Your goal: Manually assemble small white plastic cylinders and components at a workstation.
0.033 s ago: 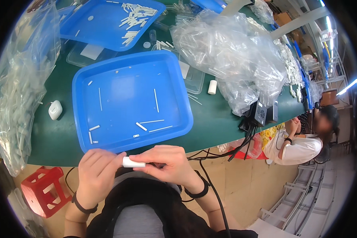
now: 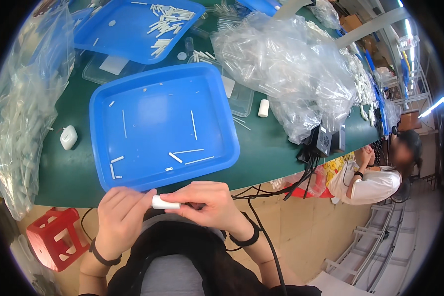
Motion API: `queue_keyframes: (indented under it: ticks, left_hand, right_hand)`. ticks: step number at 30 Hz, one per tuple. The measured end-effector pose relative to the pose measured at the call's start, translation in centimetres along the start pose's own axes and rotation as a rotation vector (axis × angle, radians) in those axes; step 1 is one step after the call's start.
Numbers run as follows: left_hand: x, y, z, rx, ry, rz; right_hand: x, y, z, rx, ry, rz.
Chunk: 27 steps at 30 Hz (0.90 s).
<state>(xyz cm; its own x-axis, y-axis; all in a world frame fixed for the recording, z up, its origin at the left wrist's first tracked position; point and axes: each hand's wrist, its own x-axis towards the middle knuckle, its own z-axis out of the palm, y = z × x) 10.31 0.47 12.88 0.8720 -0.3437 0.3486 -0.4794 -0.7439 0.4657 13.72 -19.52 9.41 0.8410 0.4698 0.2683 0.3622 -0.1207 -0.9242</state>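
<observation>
My left hand (image 2: 121, 217) and my right hand (image 2: 207, 204) meet just below the table's near edge, over my lap. Between their fingertips they pinch a short white tube (image 2: 163, 202), held lying sideways. Right above the hands a large blue tray (image 2: 153, 113) sits on the green table (image 2: 261, 148). In the tray lie a few thin white sticks (image 2: 193, 125) and small white bits.
A second blue tray (image 2: 113, 39) with several white pieces (image 2: 167, 22) stands behind. Clear bags of parts lie at the right (image 2: 281, 59) and the left (image 2: 19, 113). There are also a white cap (image 2: 68, 137), a white cylinder (image 2: 264, 107), black cables (image 2: 306, 167), a red stool (image 2: 52, 237) and a seated person (image 2: 375, 177).
</observation>
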Motion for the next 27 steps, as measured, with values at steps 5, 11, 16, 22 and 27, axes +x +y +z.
queue_keyframes:
  ticks: [5,11,16,22,27]
  left_hand:
    - [-0.8,-1.0,0.3,-0.260,0.121,-0.108]
    - [-1.0,-2.2,-1.2,-0.554,0.078,-0.382]
    - [-0.7,-2.6,-1.0,-0.559,0.122,-0.466]
    - [-1.3,-3.8,-0.6,-0.512,0.237,-0.518]
    - [-0.7,-4.8,-0.5,-0.482,0.292,-0.520]
  right_hand:
    - [1.1,-1.2,0.2,-0.004,0.005,0.100]
    - [2.5,-1.3,-2.4,0.009,0.036,0.267]
    - [3.4,1.3,-3.0,-0.543,0.106,0.221]
    - [4.3,0.7,-5.2,-0.643,0.259,0.118]
    - [4.7,-0.3,-14.7,-0.586,0.935,0.452]
